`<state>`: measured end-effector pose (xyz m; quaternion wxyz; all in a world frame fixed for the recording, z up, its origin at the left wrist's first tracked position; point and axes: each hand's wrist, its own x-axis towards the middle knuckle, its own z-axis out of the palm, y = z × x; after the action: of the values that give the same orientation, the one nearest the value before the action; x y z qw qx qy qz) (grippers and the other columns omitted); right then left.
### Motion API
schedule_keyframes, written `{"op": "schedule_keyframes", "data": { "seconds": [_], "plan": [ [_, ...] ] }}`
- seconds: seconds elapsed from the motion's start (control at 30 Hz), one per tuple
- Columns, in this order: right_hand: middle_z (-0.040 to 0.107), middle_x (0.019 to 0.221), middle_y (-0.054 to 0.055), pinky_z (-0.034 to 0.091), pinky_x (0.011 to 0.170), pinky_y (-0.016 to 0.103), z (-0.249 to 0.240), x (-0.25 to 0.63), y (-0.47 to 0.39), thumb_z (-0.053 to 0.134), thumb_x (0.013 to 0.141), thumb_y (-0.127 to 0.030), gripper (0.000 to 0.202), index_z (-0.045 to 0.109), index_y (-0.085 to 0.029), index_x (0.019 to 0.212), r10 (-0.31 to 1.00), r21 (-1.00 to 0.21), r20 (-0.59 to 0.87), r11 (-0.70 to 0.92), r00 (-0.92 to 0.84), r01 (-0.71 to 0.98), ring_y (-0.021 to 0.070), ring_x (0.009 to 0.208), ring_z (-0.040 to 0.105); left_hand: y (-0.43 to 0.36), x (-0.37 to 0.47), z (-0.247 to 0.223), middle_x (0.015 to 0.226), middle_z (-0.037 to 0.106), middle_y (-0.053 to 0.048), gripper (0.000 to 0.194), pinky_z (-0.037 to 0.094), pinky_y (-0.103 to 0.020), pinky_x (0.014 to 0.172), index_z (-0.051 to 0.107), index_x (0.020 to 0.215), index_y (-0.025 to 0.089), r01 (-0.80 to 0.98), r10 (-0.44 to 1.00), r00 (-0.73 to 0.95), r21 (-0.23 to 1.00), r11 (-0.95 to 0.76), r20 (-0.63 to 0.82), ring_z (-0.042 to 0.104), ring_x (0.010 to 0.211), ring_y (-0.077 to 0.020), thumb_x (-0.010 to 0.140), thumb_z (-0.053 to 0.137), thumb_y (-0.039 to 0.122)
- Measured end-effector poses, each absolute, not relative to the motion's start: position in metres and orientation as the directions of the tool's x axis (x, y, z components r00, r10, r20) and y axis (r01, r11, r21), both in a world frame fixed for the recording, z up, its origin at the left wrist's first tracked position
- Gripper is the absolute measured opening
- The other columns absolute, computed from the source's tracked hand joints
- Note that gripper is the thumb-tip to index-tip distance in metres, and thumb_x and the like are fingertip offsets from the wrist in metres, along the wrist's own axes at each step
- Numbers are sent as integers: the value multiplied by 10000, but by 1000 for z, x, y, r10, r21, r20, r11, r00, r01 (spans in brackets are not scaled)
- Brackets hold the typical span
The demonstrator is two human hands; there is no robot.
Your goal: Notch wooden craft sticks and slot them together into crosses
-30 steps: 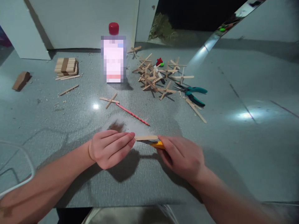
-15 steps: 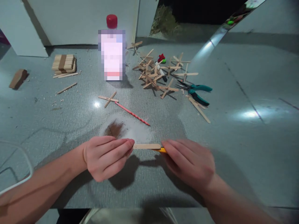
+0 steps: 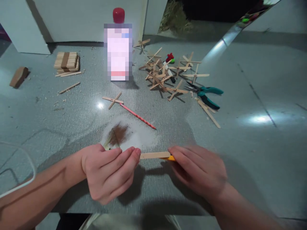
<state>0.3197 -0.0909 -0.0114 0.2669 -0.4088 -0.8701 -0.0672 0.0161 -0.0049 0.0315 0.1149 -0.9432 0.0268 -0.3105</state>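
Basically, the left hand (image 3: 112,172) pinched one end of a wooden stick (image 3: 154,155) above the tabletop (image 3: 172,111), likely to steady it, while the right hand (image 3: 200,171) had fingers clamped on a yellow tool (image 3: 171,158) near its other end.

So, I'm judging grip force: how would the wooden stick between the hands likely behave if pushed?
The wooden stick is probably fairly stiff, as it extends straight from the left hand. Looking thin, it is likely light and could snap if bent hard. Its flat shape suggests sliding, not rolling.
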Motion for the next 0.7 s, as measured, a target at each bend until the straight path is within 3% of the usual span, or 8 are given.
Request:
{"op": "schedule_keyframes", "data": {
  "seconds": [0.1,0.2,0.37,0.57,0.63,0.7],
  "plan": [
    [820,902,95,570,717,335,-10,320,-87,612,1028,-104,140,678,-157,1139,691,-152,490,668,-531,728,218,758,733,-4,19,31,966,868,-25,262,696,-209,533,780,710,257,33,-49,797,-124,-992,602,854,908,-232,906,736,90],
    [810,899,80,551,697,331,-11,322,-84,584,1039,-111,137,681,-176,1109,699,-181,483,670,-528,720,211,741,721,-3,22,27,977,868,4,253,692,-202,535,774,722,268,35,17,766,-16,-999,642,850,880,-211,898,755,87],
    [804,908,88,553,734,339,-17,327,-82,614,1012,-91,131,695,-166,1083,698,-190,488,671,-524,717,220,775,725,-2,28,28,809,847,-35,322,685,-192,523,770,650,233,-11,-215,753,-315,-949,622,844,772,-217,929,725,79],
    [804,930,87,555,777,340,-22,330,-82,627,1016,-111,118,700,-167,1091,673,-235,517,706,-528,668,219,818,720,-1,34,32,755,834,-3,361,683,-211,489,734,629,231,-52,-207,760,-259,-964,616,843,712,-239,949,681,73],
    [806,931,88,548,770,339,-22,334,-80,635,1009,-109,117,711,-164,1079,660,-225,531,715,-531,662,217,813,717,-7,30,34,766,837,-15,343,695,-227,502,736,651,219,-75,-154,773,-153,-985,616,845,718,-259,948,673,59],
    [799,880,66,516,703,331,-22,340,-76,626,1009,-105,126,723,-179,1038,672,-174,511,691,-535,702,203,745,694,-19,22,37,852,855,-5,314,730,-254,584,746,712,233,-20,53,782,110,-994,621,855,804,-266,963,674,59]
  ]
}}
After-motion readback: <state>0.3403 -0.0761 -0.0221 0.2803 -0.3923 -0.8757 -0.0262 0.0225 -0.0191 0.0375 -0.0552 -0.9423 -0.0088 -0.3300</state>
